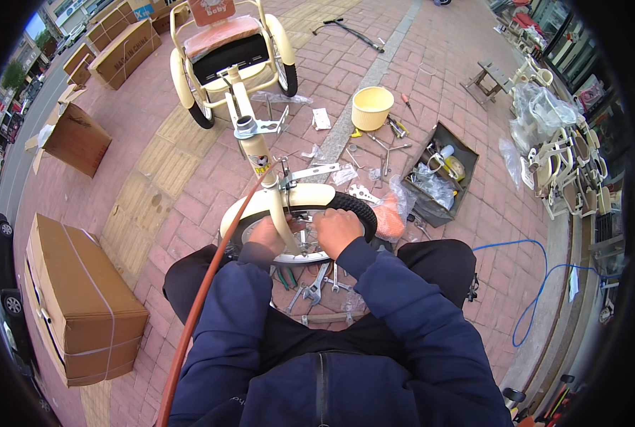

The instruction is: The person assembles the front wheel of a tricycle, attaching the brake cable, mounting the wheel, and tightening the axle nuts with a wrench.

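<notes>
Between my knees is the front wheel [361, 208] of a cream tricycle [258, 151], with a black tyre, a cream mudguard [310, 193] and a cream fork [282, 222]. My left hand [265, 235] reaches in at the wheel's left side, against the fork; its fingertips are hidden behind the fork. On the other side, my right hand [337, 230] is closed over the spokes near the hub, its fingers curled. Whatever it pinches is hidden. Below the wheel lie an adjustable wrench [318, 283] and several other spanners.
An open toolbox [454, 176], a yellow basket [372, 108] and loose tools lie ahead on the brick paving. Cardboard boxes [90, 295] stand at left. Tricycle parts [556, 167] are heaped at right, near a blue hose [543, 265]. A reddish-brown strip [207, 302] crosses diagonally.
</notes>
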Demonstrator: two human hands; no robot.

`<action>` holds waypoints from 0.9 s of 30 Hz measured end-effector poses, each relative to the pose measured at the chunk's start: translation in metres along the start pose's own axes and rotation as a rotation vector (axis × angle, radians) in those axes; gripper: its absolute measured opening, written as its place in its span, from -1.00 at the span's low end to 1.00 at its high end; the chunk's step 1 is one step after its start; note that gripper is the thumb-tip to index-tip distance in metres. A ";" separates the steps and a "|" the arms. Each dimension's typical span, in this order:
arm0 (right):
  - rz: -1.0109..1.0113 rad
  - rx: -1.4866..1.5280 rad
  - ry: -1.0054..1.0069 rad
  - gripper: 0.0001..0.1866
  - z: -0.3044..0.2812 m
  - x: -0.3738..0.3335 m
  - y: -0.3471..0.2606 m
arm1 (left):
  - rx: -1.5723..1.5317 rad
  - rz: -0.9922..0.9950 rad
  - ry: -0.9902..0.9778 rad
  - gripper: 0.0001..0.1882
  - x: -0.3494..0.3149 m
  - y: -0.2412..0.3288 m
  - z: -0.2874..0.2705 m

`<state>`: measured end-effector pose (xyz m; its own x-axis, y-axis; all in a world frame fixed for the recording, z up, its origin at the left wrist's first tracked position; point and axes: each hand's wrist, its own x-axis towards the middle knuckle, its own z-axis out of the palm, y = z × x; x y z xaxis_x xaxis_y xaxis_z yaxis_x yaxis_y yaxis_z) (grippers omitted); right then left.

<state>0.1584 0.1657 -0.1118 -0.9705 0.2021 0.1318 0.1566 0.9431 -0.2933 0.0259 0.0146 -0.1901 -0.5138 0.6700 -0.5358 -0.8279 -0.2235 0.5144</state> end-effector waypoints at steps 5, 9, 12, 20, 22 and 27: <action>0.076 0.017 -0.077 -0.77 0.012 0.000 0.001 | 0.031 -0.021 0.011 -0.85 0.000 0.000 -0.003; 0.114 0.332 -0.180 -0.72 0.040 -0.001 0.001 | 0.042 -0.024 0.013 -0.86 0.003 -0.003 -0.007; 0.080 0.419 -0.167 -0.72 0.045 -0.002 0.003 | 0.041 -0.003 0.001 -0.87 0.007 -0.003 -0.010; 0.022 0.049 -0.054 -0.73 0.000 0.002 0.006 | 0.052 0.012 -0.029 -0.88 0.004 -0.003 -0.007; 0.033 0.027 -0.071 -0.72 0.000 0.002 0.005 | 0.067 0.002 0.003 -0.88 0.004 -0.003 -0.006; 0.117 0.215 -0.136 -0.74 0.032 -0.003 0.002 | 0.035 0.009 -0.009 -0.87 0.003 -0.002 -0.006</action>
<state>0.1561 0.1587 -0.1437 -0.9660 0.2554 -0.0392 0.2408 0.8346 -0.4955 0.0246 0.0127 -0.1969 -0.5187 0.6745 -0.5254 -0.8151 -0.2047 0.5420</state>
